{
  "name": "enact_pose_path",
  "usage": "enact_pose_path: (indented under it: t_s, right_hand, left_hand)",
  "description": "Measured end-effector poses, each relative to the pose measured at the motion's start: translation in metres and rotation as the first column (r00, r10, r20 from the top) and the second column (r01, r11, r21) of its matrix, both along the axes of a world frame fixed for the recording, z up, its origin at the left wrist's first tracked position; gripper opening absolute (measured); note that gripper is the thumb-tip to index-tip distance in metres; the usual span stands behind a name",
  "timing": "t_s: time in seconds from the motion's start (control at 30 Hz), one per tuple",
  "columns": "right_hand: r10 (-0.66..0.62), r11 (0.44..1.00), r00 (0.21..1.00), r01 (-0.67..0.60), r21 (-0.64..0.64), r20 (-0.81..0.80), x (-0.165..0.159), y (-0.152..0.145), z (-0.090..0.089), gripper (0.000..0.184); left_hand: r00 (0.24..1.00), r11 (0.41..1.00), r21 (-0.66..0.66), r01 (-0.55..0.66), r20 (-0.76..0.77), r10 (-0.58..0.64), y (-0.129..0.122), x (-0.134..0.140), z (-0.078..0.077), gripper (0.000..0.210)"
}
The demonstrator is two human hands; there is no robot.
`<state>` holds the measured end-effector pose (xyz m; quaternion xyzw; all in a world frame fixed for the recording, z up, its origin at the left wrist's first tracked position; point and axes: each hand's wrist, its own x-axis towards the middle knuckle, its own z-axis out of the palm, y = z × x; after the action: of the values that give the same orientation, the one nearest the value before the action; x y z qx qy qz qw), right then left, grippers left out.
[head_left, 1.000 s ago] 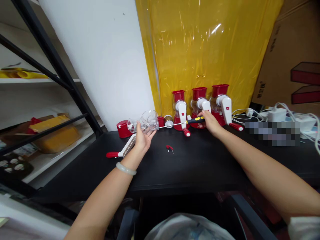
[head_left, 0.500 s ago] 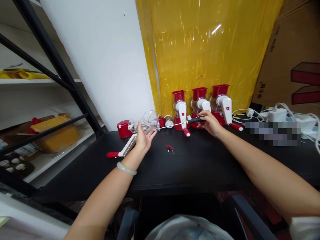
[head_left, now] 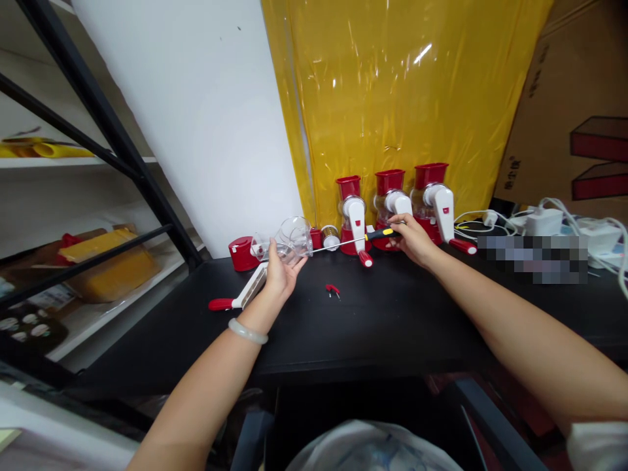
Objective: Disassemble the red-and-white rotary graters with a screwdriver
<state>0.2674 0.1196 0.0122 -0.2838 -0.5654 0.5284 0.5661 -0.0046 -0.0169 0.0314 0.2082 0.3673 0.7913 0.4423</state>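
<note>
My left hand (head_left: 281,271) is wrapped round a clear plastic grater housing (head_left: 293,237), held on its side above the desk. In my right hand (head_left: 408,237) is a screwdriver (head_left: 380,233) with a black and yellow handle, held level by its end. Its long metal shaft runs left, and the tip meets the right end of the housing; the exact contact point is too small to make out. Below lie a small red part (head_left: 332,288) and tiny screws. A white crank handle (head_left: 251,286) with a red grip rests beside my left wrist, near a red cup-shaped part (head_left: 242,254).
Several red and white rotary graters stand along the back, one grater (head_left: 432,203) at the right end. A metal drum (head_left: 330,237) sits behind the screwdriver shaft. White chargers and cables (head_left: 544,222) lie at right. A black-framed shelf (head_left: 98,160) flanks the left.
The screwdriver handle has turned in my right hand, showing more of its yellow marking. My left hand holds the clear housing in the same place. The whole view has shifted slightly.
</note>
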Motion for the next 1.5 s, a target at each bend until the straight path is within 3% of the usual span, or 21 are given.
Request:
enact_pose_path:
  t_s: [0.17, 0.3, 0.43, 0.6, 0.8, 0.93, 1.1, 1.23, 1.4, 1.5]
  right_hand:
    - [-0.040, 0.999, 0.999, 0.039, 0.033, 0.003, 0.001, 0.001, 0.002, 0.024]
    - [-0.120, 0.983, 0.977, 0.092, 0.158, 0.176, 0.004, 0.004, -0.003, 0.037]
    - [-0.119, 0.972, 0.962, 0.062, 0.228, 0.247, 0.006, 0.007, -0.007, 0.034]
    - [-0.087, 0.989, 0.986, 0.069, 0.130, 0.141, 0.004, 0.006, -0.005, 0.020]
    - [0.038, 0.998, 0.998, -0.036, 0.052, -0.049, 0.003, -0.001, 0.000, 0.024]
    - [-0.012, 0.997, 0.999, 0.010, 0.080, 0.031, 0.003, 0.003, -0.002, 0.021]
    - [-0.077, 0.991, 0.972, 0.049, 0.127, 0.223, 0.004, 0.005, -0.005, 0.038]
    - [-0.042, 0.995, 0.988, 0.028, 0.099, 0.150, 0.001, 0.004, -0.006, 0.036]
    - [-0.017, 0.999, 1.000, 0.017, -0.030, -0.001, -0.002, 0.001, -0.002, 0.029]
    - [0.009, 1.000, 0.999, -0.010, -0.024, -0.046, -0.002, -0.002, 0.001, 0.025]
  left_hand:
    - [1.000, 1.000, -0.019, 0.010, 0.006, -0.010, 0.001, 0.001, 0.000, 0.047]
    - [1.000, 1.000, -0.018, 0.009, 0.027, -0.009, 0.000, 0.001, 0.002, 0.046]
    - [1.000, 1.000, -0.010, -0.003, 0.016, 0.004, -0.001, 0.001, 0.002, 0.046]
    - [0.999, 1.000, -0.014, 0.002, 0.033, -0.002, -0.001, 0.001, 0.002, 0.047]
    - [1.000, 1.000, -0.015, 0.012, 0.026, -0.012, 0.000, 0.001, 0.002, 0.048]
    - [1.000, 1.000, -0.010, -0.009, 0.029, 0.009, 0.000, 0.000, 0.003, 0.048]
    - [0.999, 1.000, -0.015, -0.006, 0.048, 0.006, 0.000, -0.001, 0.002, 0.049]
    - [0.999, 1.000, -0.007, -0.002, 0.039, 0.002, 0.000, -0.001, 0.002, 0.048]
    - [1.000, 1.000, -0.009, -0.010, 0.022, 0.010, 0.000, 0.000, 0.002, 0.048]
    - [1.000, 1.000, -0.012, 0.000, 0.028, 0.000, -0.001, 0.001, 0.003, 0.047]
